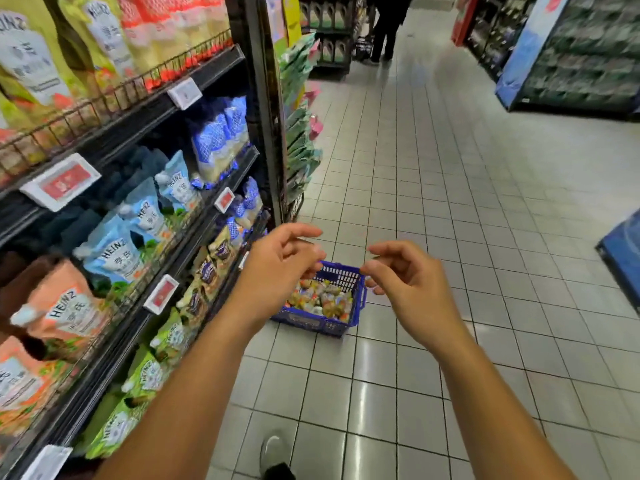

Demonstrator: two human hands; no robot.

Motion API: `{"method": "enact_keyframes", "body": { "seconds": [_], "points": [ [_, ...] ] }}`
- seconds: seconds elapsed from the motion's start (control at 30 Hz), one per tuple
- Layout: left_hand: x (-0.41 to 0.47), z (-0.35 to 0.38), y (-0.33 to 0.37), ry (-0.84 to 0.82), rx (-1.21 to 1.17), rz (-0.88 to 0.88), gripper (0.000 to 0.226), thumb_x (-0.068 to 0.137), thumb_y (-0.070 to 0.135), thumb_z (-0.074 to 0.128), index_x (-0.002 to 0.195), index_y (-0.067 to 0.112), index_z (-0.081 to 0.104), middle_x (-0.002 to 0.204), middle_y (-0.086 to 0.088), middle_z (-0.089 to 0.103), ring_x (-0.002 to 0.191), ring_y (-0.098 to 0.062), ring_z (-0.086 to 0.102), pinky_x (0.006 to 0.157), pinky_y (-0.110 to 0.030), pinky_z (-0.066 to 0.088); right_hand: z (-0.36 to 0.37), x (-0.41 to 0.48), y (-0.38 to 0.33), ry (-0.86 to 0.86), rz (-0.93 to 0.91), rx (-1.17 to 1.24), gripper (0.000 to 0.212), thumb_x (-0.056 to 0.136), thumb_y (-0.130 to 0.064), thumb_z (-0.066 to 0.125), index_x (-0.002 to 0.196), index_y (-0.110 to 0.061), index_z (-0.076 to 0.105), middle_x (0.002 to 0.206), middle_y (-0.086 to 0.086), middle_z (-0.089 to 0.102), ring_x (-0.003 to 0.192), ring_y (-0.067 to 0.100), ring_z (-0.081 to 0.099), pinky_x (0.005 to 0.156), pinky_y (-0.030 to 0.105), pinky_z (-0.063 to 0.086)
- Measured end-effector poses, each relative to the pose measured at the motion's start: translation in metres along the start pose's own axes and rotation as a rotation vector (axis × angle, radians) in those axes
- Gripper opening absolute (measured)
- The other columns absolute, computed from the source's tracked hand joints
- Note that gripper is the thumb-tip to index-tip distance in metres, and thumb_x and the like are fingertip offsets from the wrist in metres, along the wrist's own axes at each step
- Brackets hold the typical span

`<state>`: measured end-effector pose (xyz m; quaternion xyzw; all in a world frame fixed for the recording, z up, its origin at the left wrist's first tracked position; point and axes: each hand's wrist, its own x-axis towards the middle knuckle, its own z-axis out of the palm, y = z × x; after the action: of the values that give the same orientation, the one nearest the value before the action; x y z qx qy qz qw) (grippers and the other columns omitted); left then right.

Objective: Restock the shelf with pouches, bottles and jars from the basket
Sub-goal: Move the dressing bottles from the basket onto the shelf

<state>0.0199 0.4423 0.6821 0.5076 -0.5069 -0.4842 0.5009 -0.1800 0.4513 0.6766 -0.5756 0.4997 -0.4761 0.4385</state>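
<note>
2 bare forearms reach forward, a shoe [275, 452] on the floor tiles beneath them. The basket [341, 273] sits on the floor ahead of and below the fingers, seen between the 2 hands, its long side running away from the person, near the foot of the shelf [156, 123]. Small packs [318, 299] fill it. The left hand [280, 268] overlaps its left edge and looks the closer. The right hand [408, 285] hangs beside it. Both have loosely curled fingers and hold nothing.

Left hand [277, 268] loosely curled, empty; right hand [408, 285] likewise
</note>
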Motion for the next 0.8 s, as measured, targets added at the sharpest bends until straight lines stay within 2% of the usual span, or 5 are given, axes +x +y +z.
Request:
{"method": "enact_keyframes", "body": {
  "seconds": [0.13,0.3,0.4,0.53,0.8],
  "points": [
    [0.039,0.006,-0.013,-0.038,0.005,-0.029,0.02,0.093,0.005,0.063,0.106,0.02,0.066,0.09,-0.018,0.072,0.075,-0.011,0.07,0.075,-0.026,0.06,-0.002,0.031,0.018,0.031,0.033,0.017,0.013,0.093,-0.013,0.067,0.099,-0.026,0.065,0.086,0.003,0.072,0.08,0.007,0.071,0.06,0.017,0.054],
    [0.102,0.006,-0.03,-0.078,0.001,-0.085,0.021,0.093,0.004,0.062,0.108,0.017,0.065,0.092,-0.019,0.072,0.077,-0.012,0.07,0.079,-0.036,0.06,0.002,0.086,0.038,0.07,0.086,0.001,0.015,0.094,-0.013,0.067,0.1,-0.027,0.065,0.087,0.004,0.072,0.081,0.011,0.07,0.062,0.019,0.054],
    [0.146,0.002,-0.039,-0.1,0.013,-0.115,0.021,0.094,0.005,0.061,0.11,0.018,0.065,0.09,-0.012,0.074,0.079,-0.013,0.071,0.079,-0.032,0.061,0.009,0.124,0.048,0.099,0.115,0.001,0.014,0.094,-0.013,0.067,0.1,-0.025,0.065,0.087,0.005,0.072,0.081,0.009,0.07,0.061,0.018,0.053],
    [0.2,-0.01,-0.051,-0.122,0.017,-0.15,0.022,0.094,0.006,0.06,0.11,0.02,0.065,0.091,-0.011,0.074,0.081,-0.012,0.072,0.079,-0.029,0.061,0.021,0.173,0.059,0.139,0.159,0.003,0.013,0.094,-0.01,0.066,0.099,-0.022,0.064,0.088,0.011,0.072,0.078,0.005,0.069,0.061,0.016,0.053],
    [0.287,-0.036,-0.082,-0.154,0.026,-0.228,0.021,0.096,0.008,0.061,0.108,0.025,0.065,0.092,-0.008,0.076,0.081,-0.012,0.071,0.077,-0.025,0.06,0.045,0.245,0.091,0.169,0.263,-0.014,0.013,0.095,-0.011,0.065,0.096,-0.024,0.065,0.087,0.005,0.072,0.077,0.006,0.068,0.062,0.018,0.054]
  ]
}}
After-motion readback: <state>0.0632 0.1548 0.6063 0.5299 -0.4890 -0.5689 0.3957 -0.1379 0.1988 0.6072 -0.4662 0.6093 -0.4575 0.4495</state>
